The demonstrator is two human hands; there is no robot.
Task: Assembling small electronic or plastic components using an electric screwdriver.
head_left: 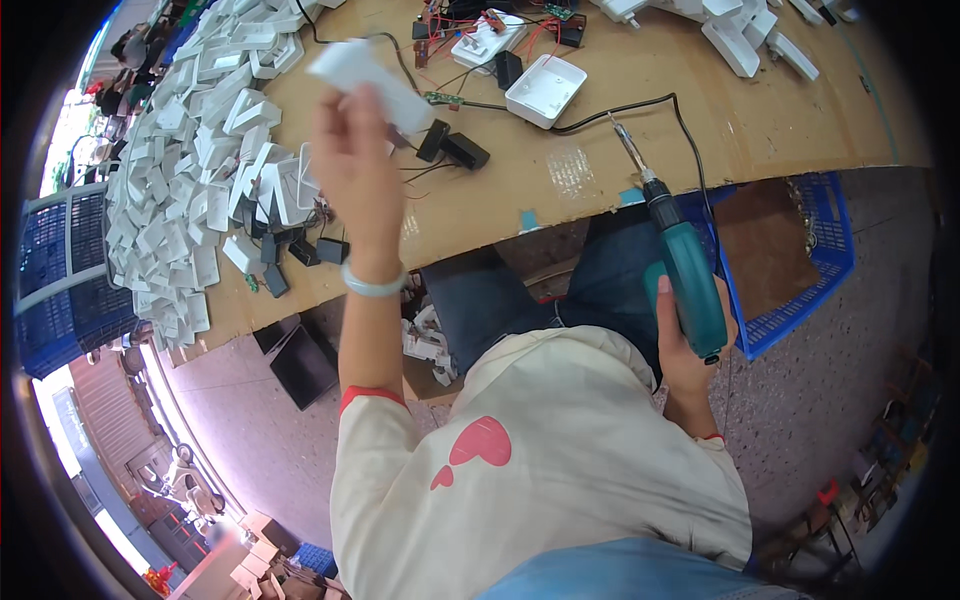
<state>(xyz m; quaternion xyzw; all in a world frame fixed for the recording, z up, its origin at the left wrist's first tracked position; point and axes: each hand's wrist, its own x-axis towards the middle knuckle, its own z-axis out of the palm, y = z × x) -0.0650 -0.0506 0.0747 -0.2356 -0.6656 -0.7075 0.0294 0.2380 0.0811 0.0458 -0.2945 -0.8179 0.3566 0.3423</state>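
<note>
My left hand [352, 150], a little blurred by motion, grips a white plastic housing [370, 76] over the table. My right hand [688, 362] is wrapped round the teal handle of a soldering gun [682, 262], whose metal tip points away over the table edge. Beyond that tip lies an open white square case [546, 91]. A small green circuit board [443, 99] with wires is close to the held housing. Two black rectangular parts [464, 151] rest nearer to me.
A big heap of white plastic housings [185, 190] covers the table's left side. More white housings [738, 40] lie at the far right. Wired parts [490, 38] sit at the back, and a black cable [625, 112] crosses the cardboard-covered top [800, 120]. Blue crate [835, 290] at right.
</note>
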